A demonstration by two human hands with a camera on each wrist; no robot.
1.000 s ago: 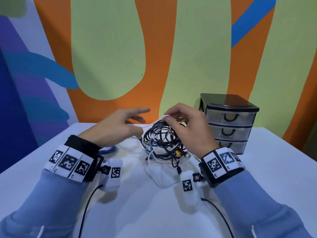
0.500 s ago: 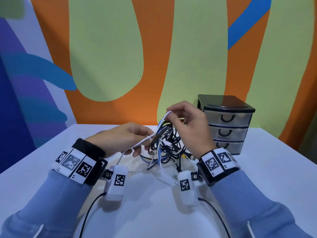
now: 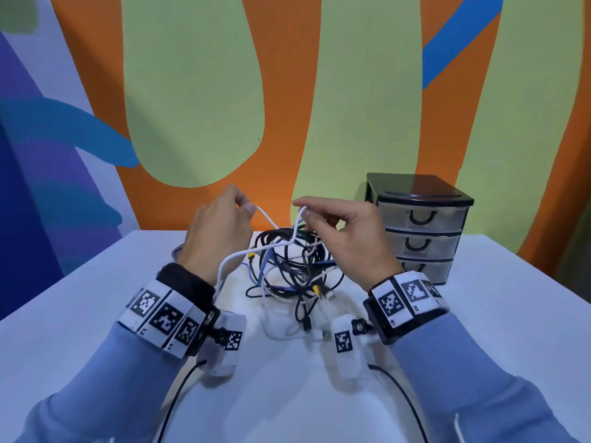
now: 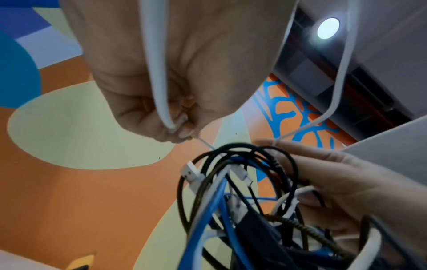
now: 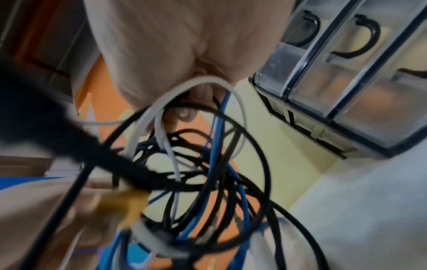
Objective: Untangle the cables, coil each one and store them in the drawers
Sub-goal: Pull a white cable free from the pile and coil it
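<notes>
Both hands pinch one white cable (image 3: 270,220) above the tangle (image 3: 292,266) mid-worktop (image 3: 96,314): left grip (image 3: 220,231), right grip (image 3: 343,233). Drawers (image 3: 420,231) stand closed just right; left wrist view shows blue strands inside

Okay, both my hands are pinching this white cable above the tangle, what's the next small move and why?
Probably draw the white cable slowly up and leftward with the left hand while the right hand steadies the bundle. It is pinched by both hands, yet still threads through the black and blue cable tangle, and all three drawers are closed, so freeing one cable likely comes first.
</notes>
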